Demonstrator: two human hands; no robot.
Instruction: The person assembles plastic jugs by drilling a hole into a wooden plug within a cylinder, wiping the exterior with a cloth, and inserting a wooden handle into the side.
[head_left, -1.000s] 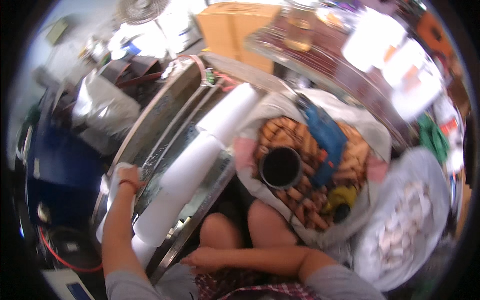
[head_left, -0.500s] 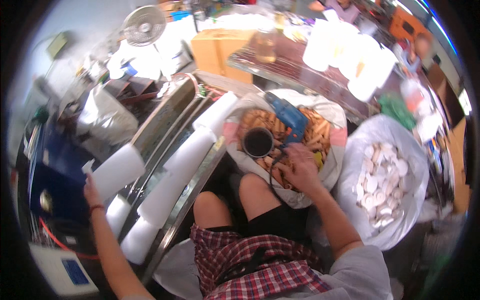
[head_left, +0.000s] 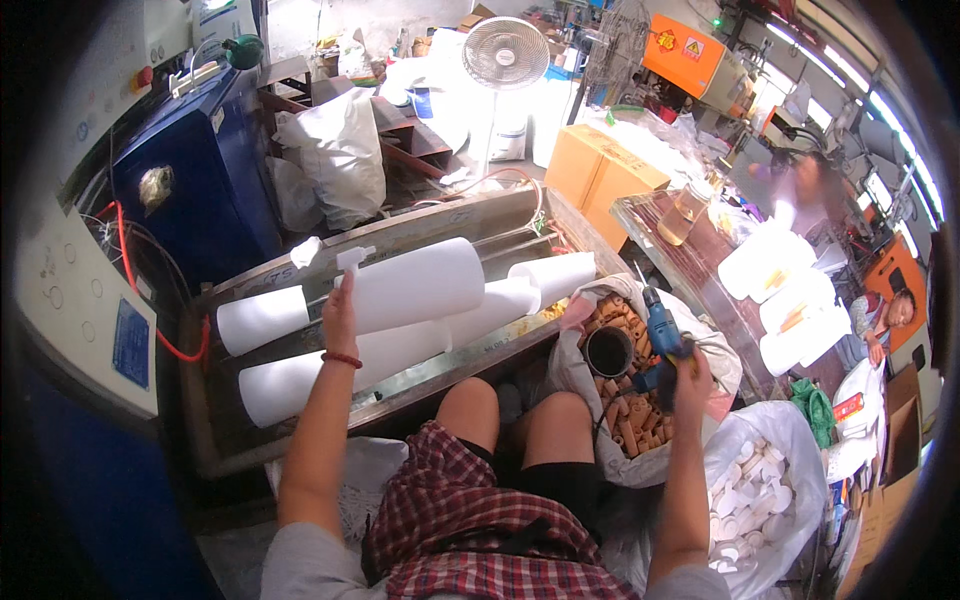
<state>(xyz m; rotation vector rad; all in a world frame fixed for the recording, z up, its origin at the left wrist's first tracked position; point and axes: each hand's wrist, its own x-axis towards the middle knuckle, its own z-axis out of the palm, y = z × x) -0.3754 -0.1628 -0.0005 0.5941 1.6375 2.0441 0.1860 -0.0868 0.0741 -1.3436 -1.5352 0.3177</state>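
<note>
My left hand (head_left: 340,318) is closed at the left end of a large white cylinder (head_left: 420,280), where a small white spout-like piece (head_left: 351,258) sticks up above the fingers. The cylinder lies slantwise over the long trough, above other white cylinders (head_left: 400,350). My right hand (head_left: 690,378) grips a blue power drill (head_left: 662,325) at its rear, its bit pointing up and away. The drill is above a white sack (head_left: 580,365) of short orange-brown tubes (head_left: 635,425). A dark round cup (head_left: 609,352) sits among these tubes.
The trough's wooden rim (head_left: 230,460) runs before my knees. A clear bag (head_left: 800,500) of white discs stands at right. Beyond are a dark table (head_left: 650,220) with a jar (head_left: 685,215), a cardboard box (head_left: 600,170), a fan (head_left: 505,55) and a blue cabinet (head_left: 215,160). Other people are at far right.
The view has swung left. My right hand has gone from beside the drill to gripping it, and the drill has turned upright. The left hand still holds the white cylinder, now over the trough.
</note>
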